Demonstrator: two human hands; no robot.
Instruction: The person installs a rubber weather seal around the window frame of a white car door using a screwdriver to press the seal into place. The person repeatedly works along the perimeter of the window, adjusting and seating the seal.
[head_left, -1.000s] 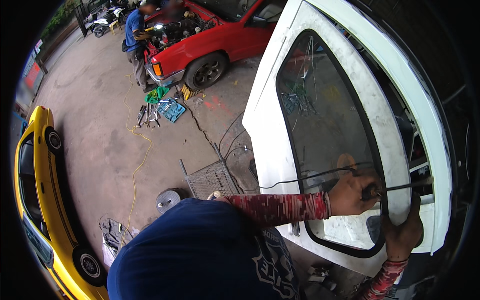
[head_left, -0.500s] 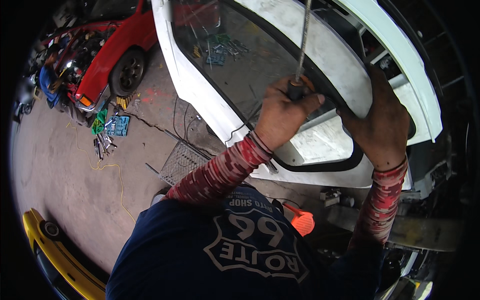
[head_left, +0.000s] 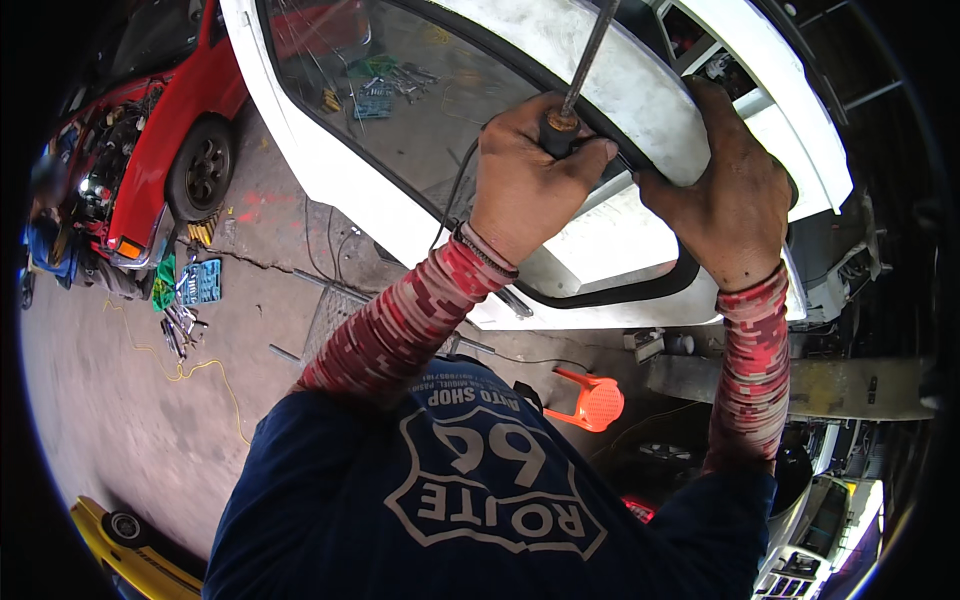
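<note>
My left hand [head_left: 525, 190] is closed around the dark handle of a screwdriver [head_left: 558, 138], whose long metal shaft points up past the top of the picture. Right behind this hand is a window glass [head_left: 400, 160] that mirrors the floor and tools. A black rubber seal [head_left: 625, 292] borders the glass in a white vehicle body panel [head_left: 365, 215]. Over the seal's right side lies my right hand [head_left: 730, 210], thumb and fingers spread against the pale surface. Its thumb tip touches the black edge close to my left hand.
At the far left stands a red car [head_left: 170, 150] with its engine exposed and a person [head_left: 50, 245] beside it. Hand tools [head_left: 180, 330] and a blue tool tray [head_left: 200, 282] lie on the floor. An orange stool [head_left: 598, 402] is below the panel; a yellow car [head_left: 135, 550] stands lower left.
The view has shifted, so the panel and red car sit further left and the stool shows more fully. Both hands keep their places; the screwdriver shaft leans slightly more to the right.
</note>
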